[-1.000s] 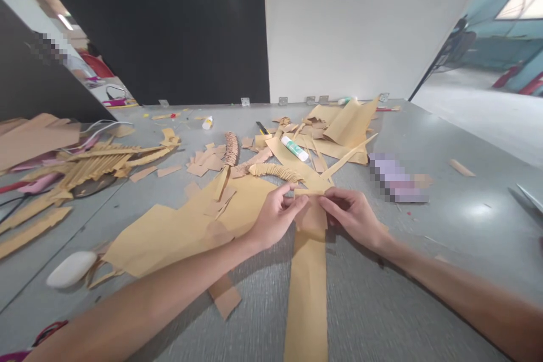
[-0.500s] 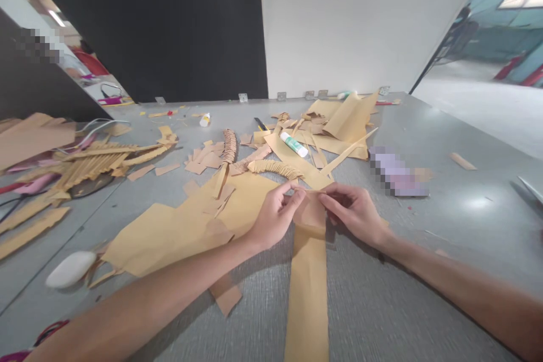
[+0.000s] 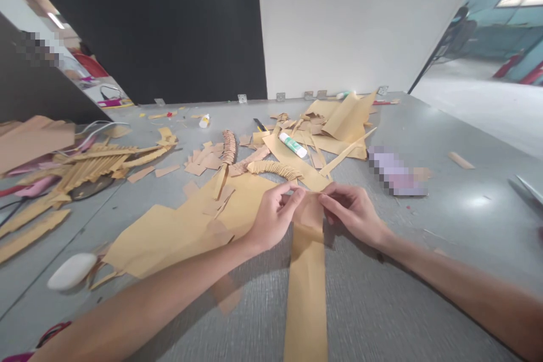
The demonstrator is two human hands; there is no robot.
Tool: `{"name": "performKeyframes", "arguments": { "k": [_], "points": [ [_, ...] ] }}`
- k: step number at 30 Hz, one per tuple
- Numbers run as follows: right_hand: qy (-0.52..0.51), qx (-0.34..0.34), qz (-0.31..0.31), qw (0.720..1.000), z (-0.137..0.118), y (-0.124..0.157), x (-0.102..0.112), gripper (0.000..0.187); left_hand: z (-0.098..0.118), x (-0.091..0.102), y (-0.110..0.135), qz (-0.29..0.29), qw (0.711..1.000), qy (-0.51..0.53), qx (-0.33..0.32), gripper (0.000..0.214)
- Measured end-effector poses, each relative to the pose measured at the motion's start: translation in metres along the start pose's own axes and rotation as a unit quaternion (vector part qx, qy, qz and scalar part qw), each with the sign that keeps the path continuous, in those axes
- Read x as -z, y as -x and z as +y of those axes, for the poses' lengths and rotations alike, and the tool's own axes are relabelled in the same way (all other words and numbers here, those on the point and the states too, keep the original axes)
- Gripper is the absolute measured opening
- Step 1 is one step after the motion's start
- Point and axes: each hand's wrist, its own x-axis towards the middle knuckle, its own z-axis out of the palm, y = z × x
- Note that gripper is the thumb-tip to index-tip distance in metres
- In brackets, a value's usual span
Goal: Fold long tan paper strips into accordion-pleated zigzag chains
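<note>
"What's nearest?"
"One paper strip [image 3: 306, 294], flat on the grey table [image 3: 373, 311], running from the bottom edge of the view up to the hands. Left of it sits one white rounded case [image 3: 73, 271]."
"And the hands?"
"Two. The left hand [image 3: 278, 215] has thumb and forefinger clamped on the left side of the strip's far, browner end; the right hand [image 3: 354, 212] pinches the right side the same way."
"Just beyond them?"
"One yellow pleated piece [image 3: 275, 169], arched, and one brown pleated piece [image 3: 229, 147] to its left. Then one green-and-white glue stick [image 3: 292, 145], one cutter [image 3: 259, 124] and one small white bottle [image 3: 204, 121]. The scraps are too jumbled to count."
"At the back?"
"Six metal brackets [image 3: 242, 98] along two upright panels, one black panel [image 3: 169, 22], one white panel [image 3: 348, 22]."
</note>
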Motion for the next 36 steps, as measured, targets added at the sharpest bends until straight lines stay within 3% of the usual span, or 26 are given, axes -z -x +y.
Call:
{"name": "performKeyframes", "arguments": {
  "k": [6, 15, 20, 24, 32, 36],
  "points": [
    [0.043, 0.016, -0.019, 0.999, -0.034, 0.000, -0.002, 0.025, 0.023, 0.004, 0.001, 0.003, 0.999, -0.027, -0.019, 0.034],
    [0.093, 0.044, -0.057, 0.993, -0.055, -0.003, 0.008, 0.046, 0.042, 0.002, 0.006, 0.010, 0.999, -0.022, -0.042, 0.034],
    [0.124, 0.049, -0.025, 0.991, -0.060, -0.004, 0.014, 0.047, 0.045, 0.004, 0.002, -0.022, 0.999, 0.000, -0.036, 0.034],
    [0.160, 0.061, 0.009, 0.985, -0.060, -0.005, 0.019, 0.047, 0.042, 0.005, -0.003, -0.036, 0.998, -0.020, -0.048, 0.050],
    [0.198, 0.069, -0.045, 0.977, -0.067, -0.006, 0.024, 0.027, 0.041, 0.005, -0.001, -0.048, 0.997, -0.039, -0.043, 0.044],
    [0.214, 0.071, -0.030, 0.974, -0.066, -0.005, 0.027, 0.023, 0.040, 0.004, -0.001, -0.084, 0.996, -0.022, -0.026, 0.048]
  ]
}}
